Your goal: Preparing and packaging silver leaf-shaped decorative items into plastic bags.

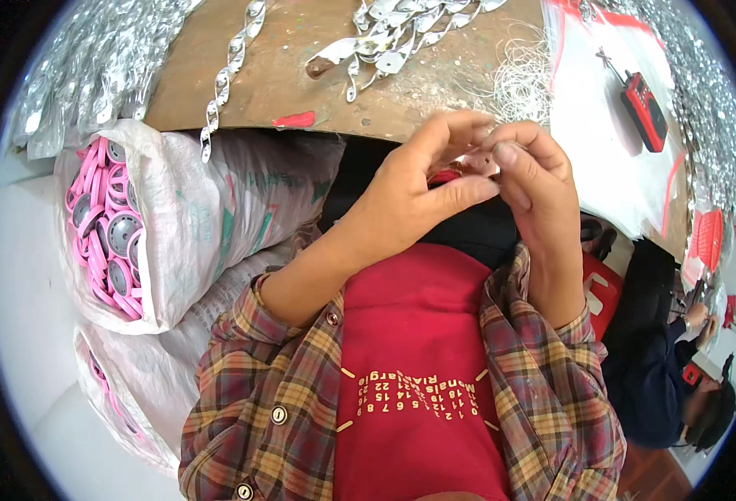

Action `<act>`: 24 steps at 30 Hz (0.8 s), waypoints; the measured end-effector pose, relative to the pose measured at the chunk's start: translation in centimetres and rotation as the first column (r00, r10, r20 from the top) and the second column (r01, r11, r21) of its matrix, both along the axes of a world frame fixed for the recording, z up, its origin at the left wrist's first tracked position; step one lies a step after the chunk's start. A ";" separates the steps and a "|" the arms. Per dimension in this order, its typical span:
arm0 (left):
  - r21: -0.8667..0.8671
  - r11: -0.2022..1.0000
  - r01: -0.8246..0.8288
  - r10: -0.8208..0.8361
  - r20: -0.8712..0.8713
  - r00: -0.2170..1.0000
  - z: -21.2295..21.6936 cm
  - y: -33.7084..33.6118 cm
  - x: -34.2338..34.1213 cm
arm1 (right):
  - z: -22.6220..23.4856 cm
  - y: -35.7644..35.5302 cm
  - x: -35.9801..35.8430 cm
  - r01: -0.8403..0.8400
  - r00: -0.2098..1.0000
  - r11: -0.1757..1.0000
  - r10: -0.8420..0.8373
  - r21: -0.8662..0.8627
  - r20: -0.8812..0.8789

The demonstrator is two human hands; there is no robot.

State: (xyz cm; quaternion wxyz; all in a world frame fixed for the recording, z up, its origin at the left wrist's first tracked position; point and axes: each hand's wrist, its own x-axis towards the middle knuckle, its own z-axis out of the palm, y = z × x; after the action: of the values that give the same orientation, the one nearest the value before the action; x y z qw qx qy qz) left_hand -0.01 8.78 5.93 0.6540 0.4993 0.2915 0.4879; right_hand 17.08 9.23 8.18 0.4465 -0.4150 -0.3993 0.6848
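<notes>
Both my hands meet just off the table's front edge. My left hand is curled, its thumb and fingers closing around a small shiny, pale piece with a bit of red below it. From the other side my right hand pinches at the same spot, thumb against fingers. The fingers cover most of the piece, so its kind cannot be made out. Beyond the hands, a pile of silvery twisted strips lies on the brown tabletop. Another silvery strip hangs over the edge on the left.
A white woven sack at left holds pink-rimmed grey discs. White string, clear plastic bags and a red-black radio lie at right. Silvery bundles cover the far left. Another person sits at lower right.
</notes>
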 end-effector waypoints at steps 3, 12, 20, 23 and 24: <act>0.048 0.998 0.039 -0.035 -0.080 0.996 -1.3 -0.4 -0.1 | -0.3 0.4 0.1 0.078 0.995 0.995 -0.074 0.057 -0.068; 0.131 0.989 0.075 0.000 -0.499 0.867 0.5 -0.8 -4.3 | -1.9 0.8 1.9 -0.047 0.991 0.997 0.039 -0.057 -0.129; -0.152 0.983 0.100 -0.153 -0.394 0.906 -1.3 -2.4 -7.0 | -3.7 0.7 1.6 -0.091 0.982 0.982 0.061 -0.164 -0.180; -0.222 0.970 0.094 -0.171 -0.360 0.917 -1.8 -2.9 -7.6 | -4.0 0.6 1.4 -0.093 0.980 0.979 0.058 -0.180 -0.190; -0.223 0.970 0.093 -0.170 -0.359 0.918 -2.0 -3.0 -7.8 | -4.0 0.6 1.3 -0.088 0.981 0.979 0.052 -0.186 -0.189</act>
State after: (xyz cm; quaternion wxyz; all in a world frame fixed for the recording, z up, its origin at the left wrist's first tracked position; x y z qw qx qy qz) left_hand -7.77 5.81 3.90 0.6646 0.5331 0.4249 0.3059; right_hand 18.35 9.87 4.13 0.4143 -0.3774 -0.3026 0.7709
